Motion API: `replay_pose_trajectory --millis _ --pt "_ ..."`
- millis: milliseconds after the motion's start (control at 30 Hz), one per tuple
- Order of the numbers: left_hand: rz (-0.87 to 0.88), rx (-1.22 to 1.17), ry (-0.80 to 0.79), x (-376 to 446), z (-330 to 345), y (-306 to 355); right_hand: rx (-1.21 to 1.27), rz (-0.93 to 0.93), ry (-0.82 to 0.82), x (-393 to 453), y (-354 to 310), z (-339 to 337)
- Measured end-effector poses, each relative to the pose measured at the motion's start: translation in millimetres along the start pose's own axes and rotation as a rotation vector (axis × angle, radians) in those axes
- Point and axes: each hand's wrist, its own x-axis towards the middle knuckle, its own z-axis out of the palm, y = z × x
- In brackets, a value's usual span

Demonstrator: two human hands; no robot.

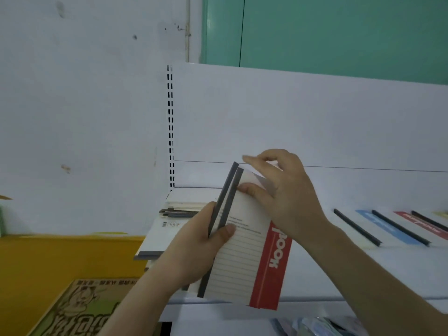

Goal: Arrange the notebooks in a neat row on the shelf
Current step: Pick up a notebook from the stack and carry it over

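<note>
Your left hand [206, 241] grips 2 red-banded notebooks [242, 251] by their spines above the shelf [339, 270]; your right hand [283, 190] pinches their top. 3 laid notebooks [392, 229] form the row; a stack [169, 214] remains.

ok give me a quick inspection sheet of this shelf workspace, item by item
surface: white shelf, with a white back panel behind it.
job's things: red-banded notebook held tilted above the shelf, a second dark spine against it; a flat stack of notebooks at the shelf's left end; a row of notebooks lying flat at right, with blue and red bands.
clutter: printed cardboard box at lower left, off the shelf.
grippers: left hand grips the dark spines; right hand pinches the top corner.
cables: nothing seen.
surroundings: white wall, green panel, yellow surface.
</note>
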Motion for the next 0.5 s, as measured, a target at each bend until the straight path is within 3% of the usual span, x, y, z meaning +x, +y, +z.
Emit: replay_pose_trajectory --millis 100,267,367,500 --pt "-0.032 -0.153 0.032 1.1 1.4 -7.7 -0.054 0.133 -0.001 -14.9 3.2 -7.6" --pt "-0.118 -0.413 0.077 9.1 17.4 -15.2 0.167 0.467 -0.112 -82.5 10.4 -13.5" --pt "-0.147 -0.480 0.058 14.5 41.6 -13.6 0.164 0.529 -0.237 -111.6 10.6 -11.0" --pt "-0.132 -0.485 0.011 22.8 84.0 -4.2 0.023 0.599 -0.187 -123.4 29.5 -28.4"
